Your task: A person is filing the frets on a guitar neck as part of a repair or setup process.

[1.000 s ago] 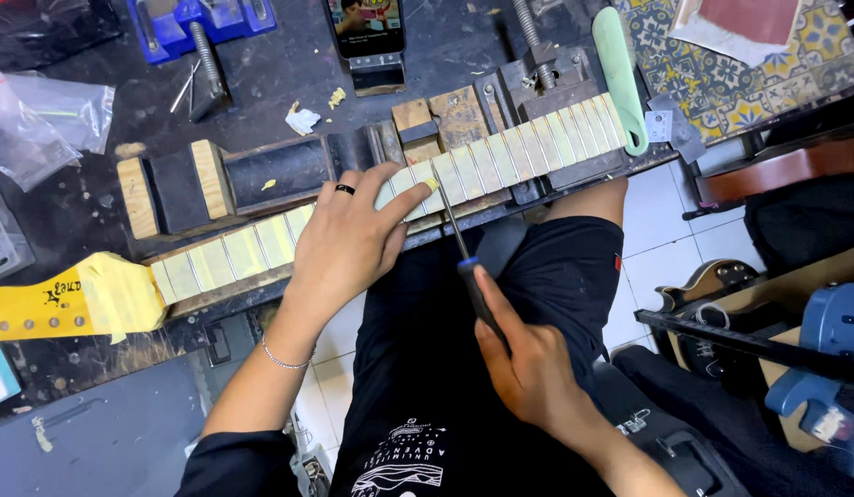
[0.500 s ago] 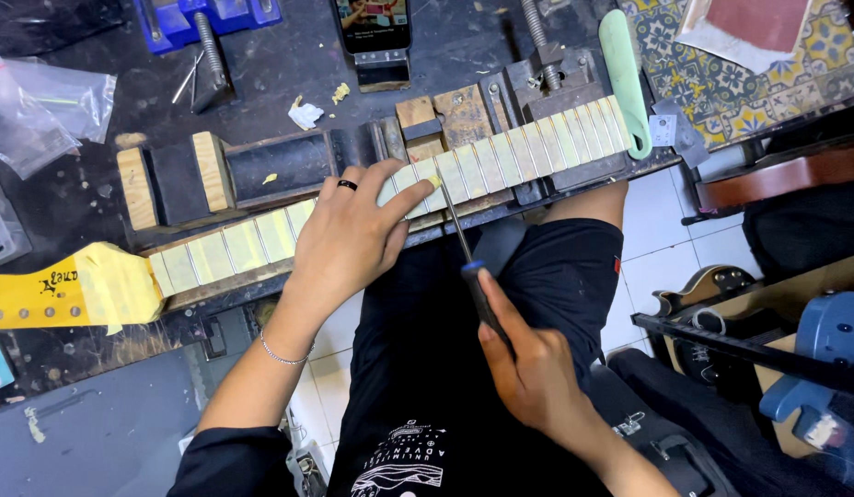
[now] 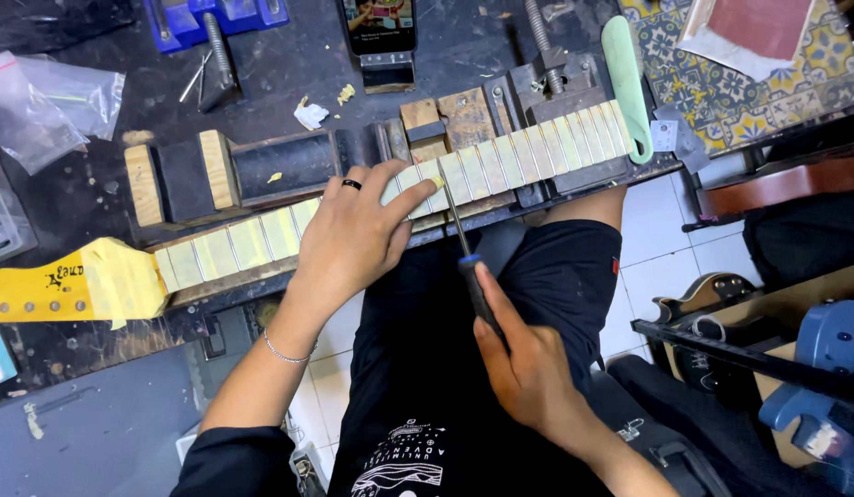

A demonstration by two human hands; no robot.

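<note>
From the head view, your left hand [image 3: 353,239] lies palm down across the guitar neck [image 3: 399,189], fingers spread flat and pressing on the fretboard near its middle, a dark ring on one finger and a thin bracelet at the wrist; it steadies the neck without closing round it. Your right hand [image 3: 524,364] sits lower, over your lap, clamped around the dark handle of a slim file [image 3: 464,239] with a blue collar, its thin metal shaft angled up so the tip touches the fretboard just beside your left fingertips. The two hands are apart, joined only by the tool's reach. The neck runs diagonally along the front edge of the dark workbench [image 3: 289,55], held in a bench vise [image 3: 547,87] toward its right end and backed by wooden blocks [image 3: 178,179]; its yellow-taped headstock [image 3: 68,285] overhangs at the left. You have open room below the bench edge, above your black shorts and the white tiled floor, but the right side is crowded by a guitar body [image 3: 712,294] and a blue tool [image 3: 823,368]. The fretboard is covered in pale yellowish masking tape between bare metal frets, and a green-handled tool [image 3: 627,87] rests across its right end.
</note>
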